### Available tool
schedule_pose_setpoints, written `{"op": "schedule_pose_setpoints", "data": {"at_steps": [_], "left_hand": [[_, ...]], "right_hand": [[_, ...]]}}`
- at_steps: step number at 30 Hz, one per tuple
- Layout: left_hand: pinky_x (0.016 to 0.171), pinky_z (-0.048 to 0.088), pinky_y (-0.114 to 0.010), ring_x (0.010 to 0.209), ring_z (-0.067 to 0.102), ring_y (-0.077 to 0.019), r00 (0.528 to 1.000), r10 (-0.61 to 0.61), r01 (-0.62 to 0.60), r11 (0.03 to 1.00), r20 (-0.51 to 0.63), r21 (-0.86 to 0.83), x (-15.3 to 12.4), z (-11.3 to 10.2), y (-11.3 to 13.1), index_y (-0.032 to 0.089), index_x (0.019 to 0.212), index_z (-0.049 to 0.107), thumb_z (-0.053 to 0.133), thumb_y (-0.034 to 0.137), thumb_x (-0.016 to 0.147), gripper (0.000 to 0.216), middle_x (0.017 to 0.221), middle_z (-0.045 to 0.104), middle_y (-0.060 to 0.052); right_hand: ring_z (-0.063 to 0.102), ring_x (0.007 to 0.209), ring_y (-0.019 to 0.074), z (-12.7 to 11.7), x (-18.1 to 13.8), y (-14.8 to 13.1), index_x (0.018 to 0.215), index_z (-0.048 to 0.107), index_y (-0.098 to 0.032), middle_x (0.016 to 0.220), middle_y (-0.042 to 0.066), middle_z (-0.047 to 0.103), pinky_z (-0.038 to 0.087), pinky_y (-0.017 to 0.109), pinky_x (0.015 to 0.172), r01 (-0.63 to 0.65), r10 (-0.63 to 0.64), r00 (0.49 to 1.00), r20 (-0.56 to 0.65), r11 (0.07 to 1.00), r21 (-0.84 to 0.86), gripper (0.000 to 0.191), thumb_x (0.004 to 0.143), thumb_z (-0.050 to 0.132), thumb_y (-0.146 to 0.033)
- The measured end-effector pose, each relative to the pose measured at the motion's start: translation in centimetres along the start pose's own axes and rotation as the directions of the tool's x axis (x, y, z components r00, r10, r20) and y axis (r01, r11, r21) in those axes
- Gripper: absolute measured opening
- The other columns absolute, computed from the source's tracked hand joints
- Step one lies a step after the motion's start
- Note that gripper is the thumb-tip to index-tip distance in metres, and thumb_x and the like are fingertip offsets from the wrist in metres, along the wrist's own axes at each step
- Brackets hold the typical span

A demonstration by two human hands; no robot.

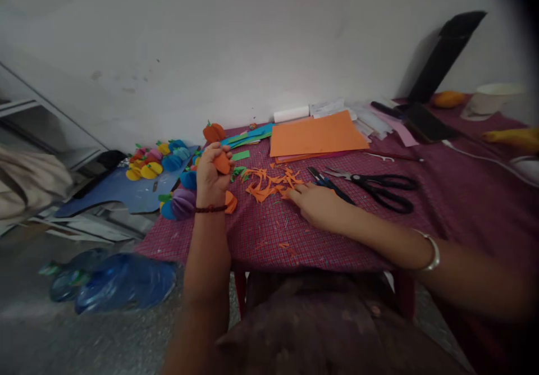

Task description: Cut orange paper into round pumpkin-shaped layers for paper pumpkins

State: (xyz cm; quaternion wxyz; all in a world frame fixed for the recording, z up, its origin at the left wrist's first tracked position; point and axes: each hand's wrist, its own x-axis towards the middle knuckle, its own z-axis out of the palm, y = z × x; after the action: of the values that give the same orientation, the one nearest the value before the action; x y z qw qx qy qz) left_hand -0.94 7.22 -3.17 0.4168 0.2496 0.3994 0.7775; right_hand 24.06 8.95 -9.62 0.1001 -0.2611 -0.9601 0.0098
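Observation:
My left hand (209, 175) is raised above the table's left side, its fingers closed around an orange paper cut-out (222, 163). Beneath its wrist, more orange paper pieces (230, 201) lie beside a purple and blue folded-paper pumpkin (184, 204). My right hand (316, 205) rests low on the tabletop, palm down and fingers stretched forward. Its fingertips touch the edge of a pile of orange paper scraps (265, 187); whether they pinch any is hidden. Just beyond that hand lie black-handled scissors (379, 187) and a dark slim tool (330, 186), partly covered.
Orange paper sheets (318, 135) are stacked at the back, near blue and green strips (248, 136). Colourful paper pumpkins (151, 161) sit on a blue board (113, 192) at the left. A phone-like dark object (427, 122) is at right. Large plastic bottles (126, 282) lie on the floor.

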Motion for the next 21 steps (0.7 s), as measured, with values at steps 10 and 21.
{"op": "schedule_pose_setpoints", "data": {"at_steps": [10, 21], "left_hand": [[0.06, 0.054, -0.023, 0.065, 0.065, -0.0132, 0.973, -0.108, 0.068, 0.979, 0.205, 0.194, -0.6, 1.6, -1.6, 0.014, 0.085, 0.062, 0.055, 0.02, 0.081, 0.01, 0.078, 0.07, -0.007], [0.044, 0.042, -0.017, 0.055, 0.059, -0.0099, 0.986, -0.129, 0.087, 0.939, 0.107, 0.333, -0.4, -3.0, 1.3, 0.01, 0.079, 0.068, 0.06, 0.013, 0.072, 0.01, 0.069, 0.067, -0.005]], "right_hand": [[0.051, 0.058, 0.0135, -2.1, 1.2, 3.6, 0.073, 0.058, -0.019, 0.063, -0.002, 0.056, 0.038, 0.025, 0.055, -0.079, 0.323, 0.944, -0.072, 0.43, 0.899, 0.019, 0.077, 0.059, -0.037], [0.048, 0.053, 0.011, -1.4, 0.7, 2.8, 0.073, 0.055, -0.019, 0.062, -0.002, 0.055, 0.036, 0.022, 0.047, -0.148, 0.254, 0.965, 0.061, 0.337, 0.93, 0.025, 0.077, 0.064, -0.042]]}}
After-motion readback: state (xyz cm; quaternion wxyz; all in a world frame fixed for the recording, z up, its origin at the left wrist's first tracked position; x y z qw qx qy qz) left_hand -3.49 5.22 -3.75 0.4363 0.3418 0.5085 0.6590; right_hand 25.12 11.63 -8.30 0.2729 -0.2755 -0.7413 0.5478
